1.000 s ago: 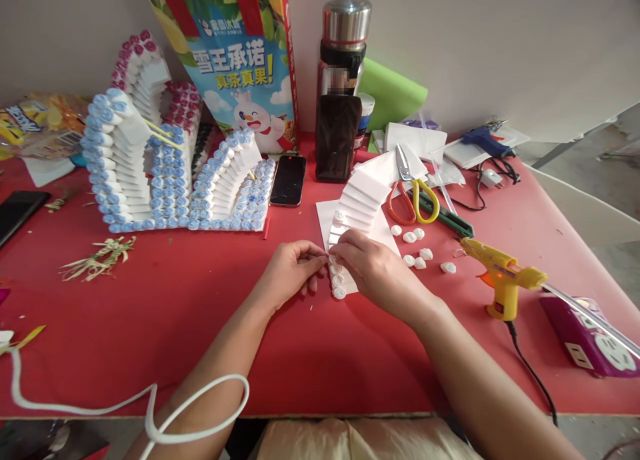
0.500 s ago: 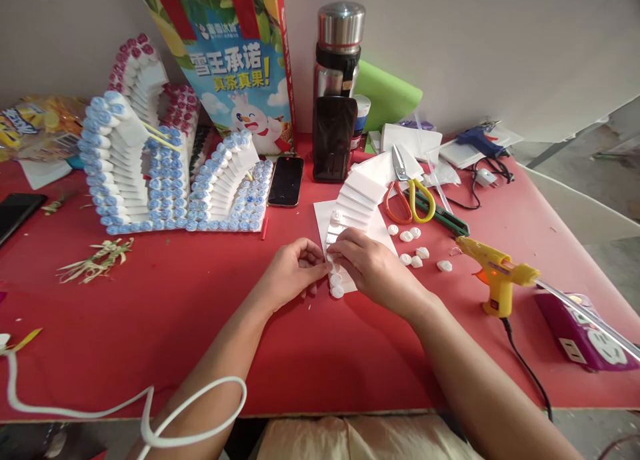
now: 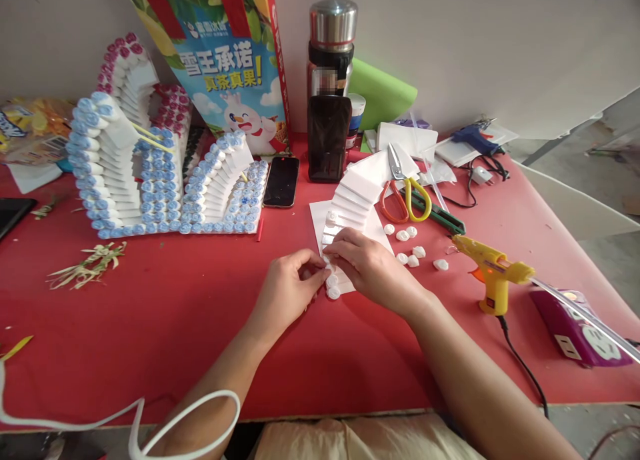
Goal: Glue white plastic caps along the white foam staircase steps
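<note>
My left hand (image 3: 294, 285) is curled, thumb and fingers drawn together at the left edge of a curved stack of white stepped blocks (image 3: 356, 192). From the other side my right hand (image 3: 364, 261) pinches at the same edge, its fingertips on a small white rosette that they partly cover. Below the fingertips, white rosettes (image 3: 333, 292) sit in a short row along the edge, and one more rosette (image 3: 331, 217) is higher up. A white sheet (image 3: 316, 213) lies under the stack. What my left fingers hold is hidden.
Several loose white rosettes (image 3: 402, 235) lie right of the stack, near scissors (image 3: 406, 197) and a green cutter (image 3: 440, 219). A yellow glue gun (image 3: 495, 270) stands farther right. Blue-and-white rosette models (image 3: 120, 173), a phone (image 3: 281, 182) and a thermos (image 3: 333, 30) are behind.
The view has shifted slightly, so everything sits a little farther left. Both hands stay at the stack's edge; my left fingers have closed in a little.
</note>
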`<state>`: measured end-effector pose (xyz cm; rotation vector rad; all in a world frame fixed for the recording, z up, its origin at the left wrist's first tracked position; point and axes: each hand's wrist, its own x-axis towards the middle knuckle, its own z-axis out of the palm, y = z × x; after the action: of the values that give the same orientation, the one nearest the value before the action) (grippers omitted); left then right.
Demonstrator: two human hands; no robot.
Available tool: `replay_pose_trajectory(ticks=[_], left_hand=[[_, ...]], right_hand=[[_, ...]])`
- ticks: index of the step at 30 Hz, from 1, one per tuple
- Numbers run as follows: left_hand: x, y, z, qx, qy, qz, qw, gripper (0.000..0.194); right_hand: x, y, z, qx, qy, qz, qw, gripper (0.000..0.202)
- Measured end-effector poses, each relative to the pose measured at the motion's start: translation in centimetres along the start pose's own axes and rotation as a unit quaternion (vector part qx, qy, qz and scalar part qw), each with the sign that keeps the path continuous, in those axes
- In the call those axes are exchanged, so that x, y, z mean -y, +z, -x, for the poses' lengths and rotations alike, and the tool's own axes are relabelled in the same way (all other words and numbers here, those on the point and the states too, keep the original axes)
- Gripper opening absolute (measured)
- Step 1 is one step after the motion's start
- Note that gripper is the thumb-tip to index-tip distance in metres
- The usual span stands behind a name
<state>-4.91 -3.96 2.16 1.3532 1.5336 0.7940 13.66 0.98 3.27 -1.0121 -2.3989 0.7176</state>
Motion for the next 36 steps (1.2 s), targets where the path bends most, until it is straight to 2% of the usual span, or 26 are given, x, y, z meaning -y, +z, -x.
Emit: replay_pose_trajectory(ticks=[11, 21, 25, 29, 36], left_hand=[[0.2, -0.1, -0.2, 0.026, 0.012, 0.043, 0.999, 0.012], [-0.4, -0.2, -0.1, 0.02, 0.053, -0.012, 0.998, 0.009], [-0.4, 0.0, 0.1, -0.01, 0.11, -0.085, 0.99, 0.003], [-0.7, 0.1, 0.4, -0.019, 0.16, -0.129, 0.979, 0.008], [-1.3, -0.2, 0.2, 0.009, 0.145, -0.148, 0.978, 0.011]], right_hand=[[0.6, -0.1, -0.3, 0.009, 0.02, 0.016, 1.0, 0.017], [0.2, -0.1, -0.3, -0.008, 0.008, -0.005, 1.0, 0.018], [-0.6, -0.3, -0.4, -0.012, -0.015, -0.038, 0.999, 0.019], [-0.8, -0.4, -0.4, -0.01, -0.018, -0.04, 0.999, 0.02], [-0.1, -0.4, -0.3, 0.001, -0.004, -0.024, 1.0, 0.02]])
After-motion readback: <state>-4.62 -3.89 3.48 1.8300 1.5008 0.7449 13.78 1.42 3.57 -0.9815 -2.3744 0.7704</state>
